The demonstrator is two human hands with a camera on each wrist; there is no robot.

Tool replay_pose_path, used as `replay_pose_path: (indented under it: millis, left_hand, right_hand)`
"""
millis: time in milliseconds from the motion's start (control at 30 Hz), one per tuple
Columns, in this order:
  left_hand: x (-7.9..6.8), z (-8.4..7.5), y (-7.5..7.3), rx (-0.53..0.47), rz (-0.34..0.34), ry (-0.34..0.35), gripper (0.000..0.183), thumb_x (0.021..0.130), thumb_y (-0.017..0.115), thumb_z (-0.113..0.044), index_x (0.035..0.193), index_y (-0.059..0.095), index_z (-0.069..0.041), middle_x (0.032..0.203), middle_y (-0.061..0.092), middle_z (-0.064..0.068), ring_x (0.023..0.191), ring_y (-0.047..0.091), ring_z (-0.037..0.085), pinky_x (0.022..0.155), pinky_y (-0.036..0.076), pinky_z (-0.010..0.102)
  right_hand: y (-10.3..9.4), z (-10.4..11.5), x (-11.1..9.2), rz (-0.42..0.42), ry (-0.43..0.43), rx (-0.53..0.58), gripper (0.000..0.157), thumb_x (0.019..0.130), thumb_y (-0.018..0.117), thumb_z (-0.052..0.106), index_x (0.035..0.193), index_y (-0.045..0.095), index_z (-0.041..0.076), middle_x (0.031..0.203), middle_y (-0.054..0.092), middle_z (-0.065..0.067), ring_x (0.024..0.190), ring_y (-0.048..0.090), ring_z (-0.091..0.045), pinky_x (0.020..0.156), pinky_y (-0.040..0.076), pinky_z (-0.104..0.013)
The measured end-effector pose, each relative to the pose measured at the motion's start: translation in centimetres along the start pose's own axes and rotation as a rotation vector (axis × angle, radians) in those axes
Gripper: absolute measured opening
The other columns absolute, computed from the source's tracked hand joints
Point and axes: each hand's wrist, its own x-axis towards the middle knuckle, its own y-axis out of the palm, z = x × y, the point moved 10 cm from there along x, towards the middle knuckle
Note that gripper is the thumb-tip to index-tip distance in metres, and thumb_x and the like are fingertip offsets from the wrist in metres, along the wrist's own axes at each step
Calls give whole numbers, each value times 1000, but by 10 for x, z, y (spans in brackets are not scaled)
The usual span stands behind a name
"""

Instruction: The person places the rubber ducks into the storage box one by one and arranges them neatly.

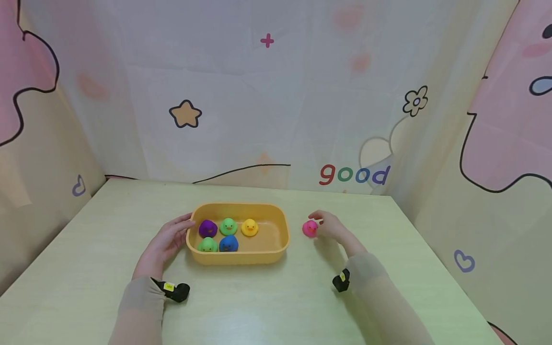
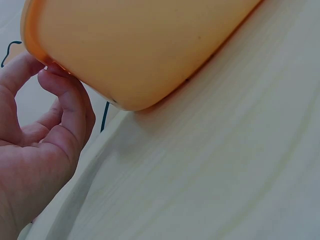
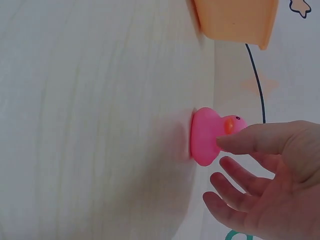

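A yellow plastic basin (image 1: pixel 258 258) stands on the table with small rubber ducks inside: a purple duck (image 1: pixel 208 228), two green ducks, one of them behind (image 1: pixel 228 226), a blue duck (image 1: pixel 229 243) and a yellow duck (image 1: pixel 249 227). My left hand (image 1: pixel 170 237) holds the basin's left end by the rim, fingers bent against its wall in the left wrist view. Right of the basin, a pink duck (image 3: pixel 205 137) sits upright on the table. My right hand (image 3: pixel 270 175) is around it, thumb overlapping its side and other fingers spread; a firm grip does not show.
The pale wooden table (image 1: pixel 250 306) ends at a printed cloth backdrop (image 1: pixel 258 96), with cloth walls at both sides. Each wrist wears a small black camera, the left one (image 1: pixel 177 291) and the right one (image 1: pixel 341 281), near the tabletop.
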Motion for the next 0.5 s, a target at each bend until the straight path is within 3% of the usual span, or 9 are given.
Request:
replay_pose_path:
  millis: [200, 500]
  left_hand:
    - [1, 1, 0, 2, 4, 1, 67, 99, 53, -9, 153, 16, 5, 103, 62, -13, 88, 60, -4, 74, 52, 11]
    - [3, 3, 0, -13, 3, -10, 69, 99, 53, -8, 154, 14, 4, 101, 63, -14, 89, 61, -4, 76, 53, 11]
  right_hand:
    - [-14, 6, -7, -25, -43, 91, 52, 83, 56, -2, 135, 50, -4, 141, 48, -26, 126, 46, -43, 106, 43, -53]
    - [-28, 7, -8, -83, -19, 238, 46, 95, 53, 10, 138, 46, -4, 144, 44, -27, 129, 44, -40, 109, 41, -53]
